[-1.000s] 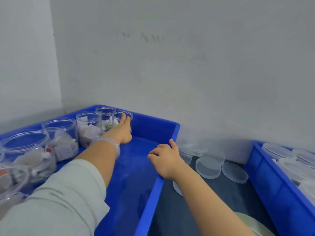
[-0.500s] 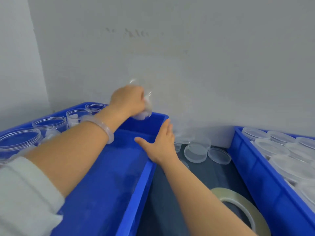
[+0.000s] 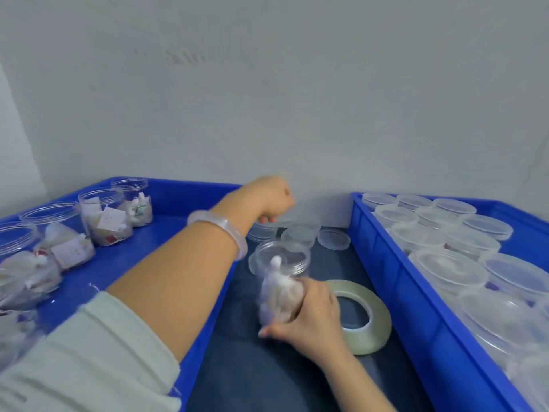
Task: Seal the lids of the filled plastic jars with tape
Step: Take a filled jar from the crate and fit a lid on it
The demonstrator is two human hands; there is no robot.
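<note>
While a clear plastic jar (image 3: 282, 272) is gripped around its lower body by the right hand (image 3: 312, 319), it is held tilted above the dark table surface (image 3: 267, 376), between the two crates. Its mouth is without lid, and white wrapped pieces are seen inside it, though they are blurred.

The left hand (image 3: 267, 197) is stretched over the loose clear lids (image 3: 334, 239) which lie near the wall, with the fingers curled downward. Whether a lid is gripped by it cannot be told, because the fingertips are hidden and blurred. A pale bracelet (image 3: 225, 230) is worn on this wrist.

A roll of clear tape (image 3: 371, 325) is laid flat on the table, just beside the right hand and partly covered by it.

Inside the left blue crate (image 3: 178, 191), a row of open jars (image 3: 104, 215) is placed along the far side, each one filled with white packets and small paper labels. The right blue crate (image 3: 395, 281) is filled with many clear round plastic pieces (image 3: 445, 239); whether these are only lids or closed jars cannot be told.
</note>
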